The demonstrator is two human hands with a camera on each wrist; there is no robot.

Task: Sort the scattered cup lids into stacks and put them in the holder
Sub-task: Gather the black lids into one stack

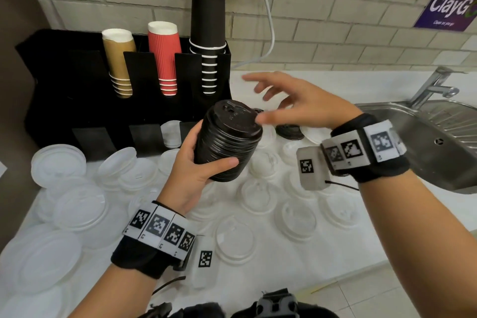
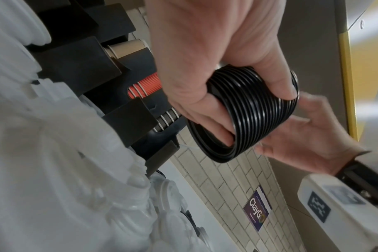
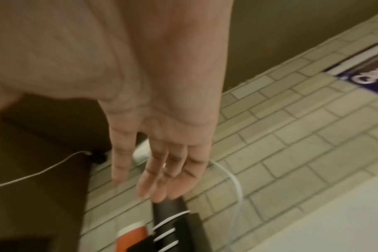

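The left hand (image 1: 198,162) holds a black lid stack (image 1: 227,139) above the table (image 1: 322,261); the right hand (image 1: 296,103) hovers wide, empty. Two black lids (image 1: 289,130) lie at 2 o'clock; over a dozen clear lids (image 1: 235,240) remain scattered. The holder (image 1: 51,90) carries three cup stacks; sorting looks barely half finished.

Left hand (image 1: 192,162) bare, forearm bare. Left wrist: black fabric cuff (image 1: 139,257), ringed by white band (image 1: 161,231) of square black-and-white coded tags. White camera block (image 1: 204,266) under wrist, one coded tag on face, thin black cable trailing from it.

Right hand (image 1: 296,103) bare, blurred. Right wrist: black cuff (image 1: 379,165), same tagged band (image 1: 361,146); white block (image 1: 309,168) with tag, black cable. Dark gear at chest, possibly harness; unclear.
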